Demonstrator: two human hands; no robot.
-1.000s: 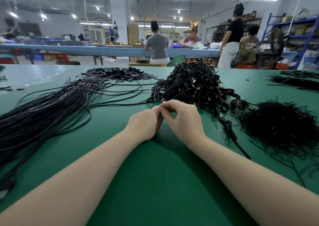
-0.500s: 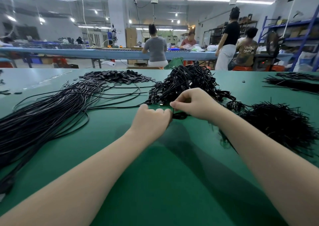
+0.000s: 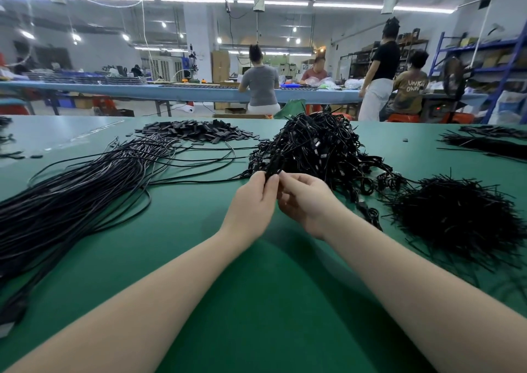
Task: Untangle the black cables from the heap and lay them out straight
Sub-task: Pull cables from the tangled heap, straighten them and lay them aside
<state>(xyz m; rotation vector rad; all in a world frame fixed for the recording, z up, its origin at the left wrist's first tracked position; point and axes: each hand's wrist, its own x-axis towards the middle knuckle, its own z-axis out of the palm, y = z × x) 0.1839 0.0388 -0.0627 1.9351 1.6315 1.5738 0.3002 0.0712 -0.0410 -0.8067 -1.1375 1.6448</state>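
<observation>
A tangled heap of black cables point(image 3: 316, 150) sits on the green table point(image 3: 256, 301), just beyond my hands. My left hand point(image 3: 252, 204) and my right hand point(image 3: 303, 198) are raised together at the heap's near left edge. Both pinch a small black cable bundle point(image 3: 272, 171) that still reaches into the heap. A long sheaf of straightened black cables point(image 3: 74, 196) lies to the left, fanning toward the table's near left corner.
A mound of short black ties point(image 3: 453, 213) lies at the right. Small flat black pieces point(image 3: 199, 130) are piled at the back centre. More black strands point(image 3: 484, 141) lie far right. Several people work at a long bench point(image 3: 171, 92) behind.
Both hands have lifted off the table and moved up to the heap's near edge. They now pinch a cable bundle between them, where earlier they lay together on the mat.
</observation>
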